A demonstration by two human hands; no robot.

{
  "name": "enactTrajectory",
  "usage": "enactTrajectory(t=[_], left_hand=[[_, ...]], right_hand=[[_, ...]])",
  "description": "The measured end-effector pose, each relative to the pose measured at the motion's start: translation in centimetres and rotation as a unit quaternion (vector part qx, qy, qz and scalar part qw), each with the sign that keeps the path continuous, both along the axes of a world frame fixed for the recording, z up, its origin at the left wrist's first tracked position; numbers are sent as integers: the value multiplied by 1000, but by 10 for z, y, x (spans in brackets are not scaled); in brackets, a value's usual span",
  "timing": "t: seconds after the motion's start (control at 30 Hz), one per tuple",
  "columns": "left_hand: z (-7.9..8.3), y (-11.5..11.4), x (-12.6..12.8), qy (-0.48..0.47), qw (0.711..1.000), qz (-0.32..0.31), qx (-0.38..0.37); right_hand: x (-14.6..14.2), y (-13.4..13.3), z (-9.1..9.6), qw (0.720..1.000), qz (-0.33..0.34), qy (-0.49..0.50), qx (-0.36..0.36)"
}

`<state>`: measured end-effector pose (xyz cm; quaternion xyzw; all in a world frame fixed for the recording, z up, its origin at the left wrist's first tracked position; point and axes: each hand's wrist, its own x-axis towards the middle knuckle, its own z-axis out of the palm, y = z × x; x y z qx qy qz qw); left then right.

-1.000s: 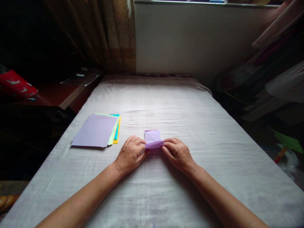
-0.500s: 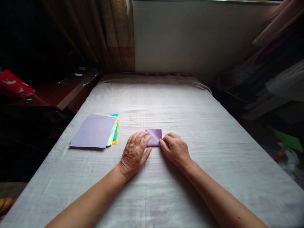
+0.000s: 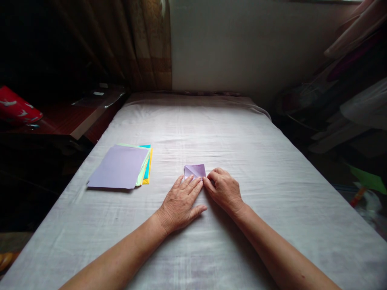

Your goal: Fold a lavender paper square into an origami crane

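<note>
The person's left hand (image 3: 181, 203) lies palm down, fingers spread and gripping nothing, its fingertips pressing on the near edge of a folded square of purple paper (image 3: 195, 169). Beside it, the right hand (image 3: 224, 191) is curled, thumb and forefinger seeming to pinch the paper's near right corner. The paper lies just ahead of the left fingertips, a diagonal crease across its visible face. If the right pinch slackened while the left fingers pressed or slid, the layers could shift and the crease set crooked; the soft, rumpled cloth (image 3: 193, 129) beneath could also give and blur the fold. Left of the left hand, well apart, sits a stack of coloured paper (image 3: 121, 167), lilac uppermost. Far beyond both hands hangs a brown patterned curtain (image 3: 155, 48).
</note>
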<state>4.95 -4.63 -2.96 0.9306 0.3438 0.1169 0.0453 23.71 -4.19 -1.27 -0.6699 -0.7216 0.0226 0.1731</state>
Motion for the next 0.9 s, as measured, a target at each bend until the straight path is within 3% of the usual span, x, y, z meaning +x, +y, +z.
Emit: enactTrajectory(t=[0.9], left_hand=[[2,-1,2,21,999,12,-24]], right_hand=[[-1,-2,-8,998,37,-25,38]])
